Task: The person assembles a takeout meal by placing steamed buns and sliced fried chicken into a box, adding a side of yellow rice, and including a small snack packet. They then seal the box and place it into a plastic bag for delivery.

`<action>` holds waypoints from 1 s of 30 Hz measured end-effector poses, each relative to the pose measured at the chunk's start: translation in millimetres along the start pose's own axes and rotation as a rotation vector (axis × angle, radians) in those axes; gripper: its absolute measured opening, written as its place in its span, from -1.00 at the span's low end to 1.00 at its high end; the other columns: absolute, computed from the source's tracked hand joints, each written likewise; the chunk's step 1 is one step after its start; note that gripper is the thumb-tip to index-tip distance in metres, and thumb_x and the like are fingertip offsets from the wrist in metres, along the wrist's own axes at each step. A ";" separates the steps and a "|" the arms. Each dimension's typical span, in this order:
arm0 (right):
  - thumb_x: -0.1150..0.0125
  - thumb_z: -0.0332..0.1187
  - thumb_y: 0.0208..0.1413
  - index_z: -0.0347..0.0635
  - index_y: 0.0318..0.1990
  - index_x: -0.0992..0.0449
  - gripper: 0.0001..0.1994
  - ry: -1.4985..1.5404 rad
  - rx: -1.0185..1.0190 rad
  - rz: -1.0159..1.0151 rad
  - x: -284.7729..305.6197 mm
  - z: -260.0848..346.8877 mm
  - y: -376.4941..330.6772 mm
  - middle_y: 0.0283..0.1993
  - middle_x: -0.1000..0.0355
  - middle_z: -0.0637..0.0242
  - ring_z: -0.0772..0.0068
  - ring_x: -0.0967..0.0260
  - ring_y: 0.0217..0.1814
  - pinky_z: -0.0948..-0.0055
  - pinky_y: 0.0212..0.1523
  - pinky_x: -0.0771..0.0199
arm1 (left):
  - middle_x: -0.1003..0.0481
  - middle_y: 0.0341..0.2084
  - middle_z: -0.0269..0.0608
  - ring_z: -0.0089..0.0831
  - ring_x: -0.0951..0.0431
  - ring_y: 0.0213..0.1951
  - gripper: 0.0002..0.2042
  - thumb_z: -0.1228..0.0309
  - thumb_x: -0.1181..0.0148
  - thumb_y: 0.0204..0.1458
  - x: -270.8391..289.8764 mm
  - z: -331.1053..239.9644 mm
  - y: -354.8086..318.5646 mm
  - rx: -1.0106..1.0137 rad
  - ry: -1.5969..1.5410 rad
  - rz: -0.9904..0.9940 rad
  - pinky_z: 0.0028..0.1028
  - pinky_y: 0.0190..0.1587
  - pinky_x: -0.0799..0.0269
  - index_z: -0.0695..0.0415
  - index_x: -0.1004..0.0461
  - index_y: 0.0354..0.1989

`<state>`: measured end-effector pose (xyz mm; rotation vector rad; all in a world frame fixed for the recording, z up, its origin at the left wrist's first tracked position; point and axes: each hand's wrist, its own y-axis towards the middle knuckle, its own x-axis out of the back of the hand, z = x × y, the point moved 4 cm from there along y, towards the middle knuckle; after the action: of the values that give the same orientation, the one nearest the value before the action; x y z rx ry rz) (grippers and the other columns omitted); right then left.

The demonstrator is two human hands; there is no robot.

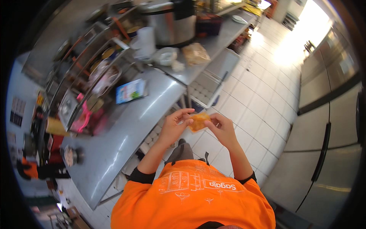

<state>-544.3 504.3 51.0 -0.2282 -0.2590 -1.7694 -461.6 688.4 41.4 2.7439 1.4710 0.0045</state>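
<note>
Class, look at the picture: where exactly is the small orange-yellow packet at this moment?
In the head view, the small orange-yellow packet sits near the centre, pinched between the left hand and right hand, above the white tiled floor, right of the shiny steel counter.

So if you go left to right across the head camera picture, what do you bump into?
Pink bag → blue-and-white packet on the steel counter → left hand → orange snack packet → right hand → steel fridge doors.
</note>
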 end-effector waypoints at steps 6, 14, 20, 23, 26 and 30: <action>-0.36 -0.22 0.05 -0.30 -0.33 -0.58 -0.73 0.038 -0.215 0.008 79.7 -63.1 30.5 -0.61 -0.33 0.40 0.60 -0.19 -0.60 0.52 -0.53 -0.21 | -0.54 -0.36 -0.36 -0.64 -0.50 -0.24 -0.62 0.53 -0.27 0.10 -81.7 30.3 98.0 0.090 -0.104 0.223 -0.56 -0.06 -0.38 0.21 -0.44 0.12; -0.28 -0.25 0.16 -0.29 -0.15 -0.58 -0.73 0.097 -0.242 -0.204 241.6 -129.2 123.0 -0.41 -0.51 0.40 0.71 -0.31 -0.41 0.60 -0.41 -0.30 | -0.53 -0.36 -0.35 -0.61 -0.51 -0.21 -0.60 0.51 -0.25 0.13 -218.1 57.5 288.9 0.188 -0.240 0.574 -0.54 -0.05 -0.40 0.19 -0.39 0.16; -0.25 -0.27 0.19 -0.31 -0.13 -0.57 -0.74 0.094 -0.284 -0.505 341.8 -141.4 175.8 -0.37 -0.52 0.43 0.71 -0.35 -0.36 0.59 -0.35 -0.36 | -0.53 -0.35 -0.33 -0.58 -0.52 -0.18 -0.58 0.39 -0.32 0.09 -311.2 43.8 425.9 0.241 -0.211 0.830 -0.51 -0.09 -0.42 0.16 -0.42 0.13; -0.26 -0.28 0.19 -0.31 -0.12 -0.57 -0.74 0.123 -0.269 -0.697 375.7 -161.7 195.4 -0.37 -0.53 0.43 0.69 -0.37 -0.35 0.58 -0.33 -0.37 | -0.56 -0.29 -0.33 -0.63 -0.51 -0.20 -0.59 0.36 -0.34 0.08 -359.2 58.2 473.1 0.317 0.158 1.121 -0.57 -0.10 -0.39 0.19 -0.46 0.09; -0.25 -0.28 0.20 -0.30 -0.11 -0.57 -0.74 0.221 -0.257 -0.823 413.1 -193.2 219.0 -0.36 -0.53 0.42 0.69 -0.37 -0.33 0.58 -0.32 -0.35 | -0.58 -0.20 -0.34 -0.62 -0.49 -0.13 -0.63 0.30 -0.30 0.11 -406.2 68.8 508.1 0.290 -0.164 1.129 -0.52 -0.02 -0.38 0.24 -0.50 0.04; -0.24 -0.28 0.19 -0.28 -0.10 -0.57 -0.75 0.179 -0.343 -0.814 485.9 -242.2 250.3 -0.31 -0.52 0.41 0.69 -0.33 -0.32 0.59 -0.36 -0.28 | -0.58 -0.22 -0.32 -0.62 -0.47 -0.12 -0.63 0.29 -0.29 0.11 -468.2 96.4 578.2 0.307 -0.236 1.134 -0.52 -0.01 -0.37 0.25 -0.52 0.02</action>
<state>-404.9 -71.9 -25.5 -0.2214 0.1110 -2.6263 -237.9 -23.6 -34.8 3.2172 -0.2670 -0.5154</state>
